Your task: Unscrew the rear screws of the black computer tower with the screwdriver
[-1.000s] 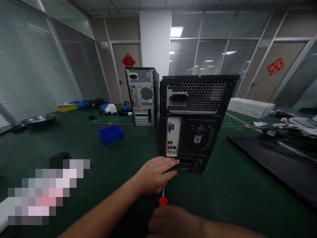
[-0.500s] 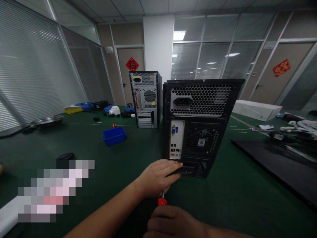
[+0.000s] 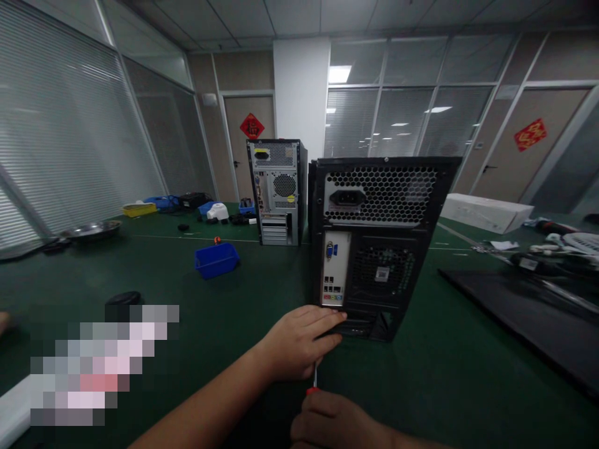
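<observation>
- green bench (image 3: 262,280), under everything
- black computer tower (image 3: 374,227), nearer of two, upright on it, long axis vertical, back panel facing the viewer
- grey computer tower (image 3: 276,193), upright behind and left
- left hand (image 3: 302,340): palm down, fingers across the black tower's lower edge; its grip underneath is hidden, cannot tell
- right hand (image 3: 337,421): grip closed round one red-handled screwdriver (image 3: 315,377), shaft pointing forward

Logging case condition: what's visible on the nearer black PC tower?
The black PC tower stands upright on the green table, rear facing the camera. It looks metal. Top: honeycomb vent, power socket. Middle: pale port panel, fan grille with white label. Bottom: dark slots. The left hand appears to touch its lower left.
</observation>
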`<state>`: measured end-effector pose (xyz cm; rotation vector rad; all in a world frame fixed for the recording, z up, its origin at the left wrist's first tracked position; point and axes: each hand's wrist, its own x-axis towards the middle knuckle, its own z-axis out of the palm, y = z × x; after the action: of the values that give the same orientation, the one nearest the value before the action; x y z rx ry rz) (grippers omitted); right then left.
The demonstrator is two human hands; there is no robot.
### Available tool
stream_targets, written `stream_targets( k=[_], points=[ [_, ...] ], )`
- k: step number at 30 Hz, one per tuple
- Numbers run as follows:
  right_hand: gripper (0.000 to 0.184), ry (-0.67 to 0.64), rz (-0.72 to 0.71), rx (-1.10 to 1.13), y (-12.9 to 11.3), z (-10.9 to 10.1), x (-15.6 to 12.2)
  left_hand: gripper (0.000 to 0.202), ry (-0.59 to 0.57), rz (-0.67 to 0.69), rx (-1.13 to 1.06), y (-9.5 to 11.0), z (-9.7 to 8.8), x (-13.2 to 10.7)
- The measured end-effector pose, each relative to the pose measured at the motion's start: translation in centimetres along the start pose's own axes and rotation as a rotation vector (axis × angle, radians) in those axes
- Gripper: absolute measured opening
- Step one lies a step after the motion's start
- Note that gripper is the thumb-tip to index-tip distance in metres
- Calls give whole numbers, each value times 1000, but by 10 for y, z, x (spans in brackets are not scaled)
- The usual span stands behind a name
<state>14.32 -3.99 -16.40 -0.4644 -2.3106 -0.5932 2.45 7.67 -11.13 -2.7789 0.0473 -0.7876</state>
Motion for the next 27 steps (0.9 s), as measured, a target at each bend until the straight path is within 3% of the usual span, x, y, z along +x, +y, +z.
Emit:
stream_targets(
  k=[3,9,14,19,23,27],
  points=[
    [23,-2,8,58,1,2,1,35,3,2,2,0,0,0],
    [38,197,2,230,7,-3,19,26,52,5,23,1,-2,1],
    [28,139,-62,128,7,-4,23,22,57,0,33,1,-2,3],
    [39,125,-36,153,4,-8,20,24,51,3,26,1,-1,2],
    [25,93,6,104,2,-9,13,28,13,9,19,0,-1,1],
    [25,106,52,69,0,-5,9,30,14,3,14,0,-1,0]
  ],
)
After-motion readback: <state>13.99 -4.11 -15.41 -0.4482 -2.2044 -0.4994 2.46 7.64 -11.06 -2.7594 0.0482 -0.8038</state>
